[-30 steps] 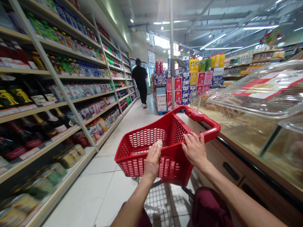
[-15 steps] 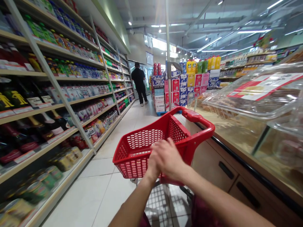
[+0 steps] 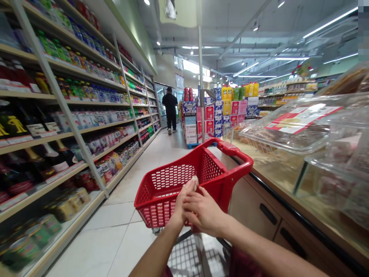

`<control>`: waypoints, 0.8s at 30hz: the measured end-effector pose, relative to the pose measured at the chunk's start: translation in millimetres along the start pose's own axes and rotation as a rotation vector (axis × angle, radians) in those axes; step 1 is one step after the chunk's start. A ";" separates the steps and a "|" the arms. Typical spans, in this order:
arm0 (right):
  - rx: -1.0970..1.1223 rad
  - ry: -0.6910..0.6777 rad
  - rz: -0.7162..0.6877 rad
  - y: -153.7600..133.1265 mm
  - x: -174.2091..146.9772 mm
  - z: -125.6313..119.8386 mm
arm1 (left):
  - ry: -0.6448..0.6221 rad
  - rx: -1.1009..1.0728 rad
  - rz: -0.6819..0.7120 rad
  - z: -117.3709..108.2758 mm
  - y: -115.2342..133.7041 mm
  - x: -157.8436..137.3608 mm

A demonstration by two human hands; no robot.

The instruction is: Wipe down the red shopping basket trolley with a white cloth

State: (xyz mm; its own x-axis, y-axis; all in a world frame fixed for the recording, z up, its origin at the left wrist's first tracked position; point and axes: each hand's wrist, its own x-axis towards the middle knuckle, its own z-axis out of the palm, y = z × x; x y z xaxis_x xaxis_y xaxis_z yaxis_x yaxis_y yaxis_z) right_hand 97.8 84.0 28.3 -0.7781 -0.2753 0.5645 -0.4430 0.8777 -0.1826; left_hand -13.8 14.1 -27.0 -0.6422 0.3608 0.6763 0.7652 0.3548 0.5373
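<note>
Both hands are together in front of the near side of a red shopping cart [image 3: 173, 175]. My left hand [image 3: 181, 202] points up and forward, its fingers closed on a small crumpled white tissue [image 3: 195, 181] that shows at the fingertips. Across it lies my right hand [image 3: 206, 211], fingers stretched out and touching the left hand, thumb raised. Part of the left palm and most of the tissue are hidden. The cart stands turned sideways, its handle [image 3: 243, 159] to the right; neither hand is on that handle.
Shelves [image 3: 66, 134] of bottles and cans run along the left. On the right is a counter [image 3: 259, 173] with clear plastic food boxes [image 3: 291, 138]. Stacked drink cartons [image 3: 209, 119] stand ahead by a pole [image 3: 201, 65]. A person in black [image 3: 170, 107] is farther down the aisle.
My hands have come lower, with the right fingers spreading apart and the white tissue coming into sight. The view has tilted up slightly. The person ahead has shifted in stance.
</note>
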 end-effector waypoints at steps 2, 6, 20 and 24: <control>0.043 0.168 0.176 15.3 -1.2 0.1 | 0.056 -0.044 -0.058 -3.2 10.8 5.9; 0.276 0.446 0.431 33.2 0.8 21.0 | -0.027 -0.388 -0.172 -6.0 49.1 7.3; -0.522 0.291 0.383 152.0 -18.3 -81.9 | -0.240 0.491 -0.078 -37.8 -62.9 -22.5; -0.481 0.014 0.113 127.7 -13.0 -36.1 | -0.251 0.590 -0.001 -33.7 -68.0 -26.9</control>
State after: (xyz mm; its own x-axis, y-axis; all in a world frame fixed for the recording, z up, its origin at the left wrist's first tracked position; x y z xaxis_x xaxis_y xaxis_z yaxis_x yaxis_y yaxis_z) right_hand 67.5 213.8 26.7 -0.8022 -0.1653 0.5737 -0.0980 0.9843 0.1466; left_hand -47.0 -48.8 -64.7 -0.6887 0.5257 0.4993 0.6565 0.7444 0.1219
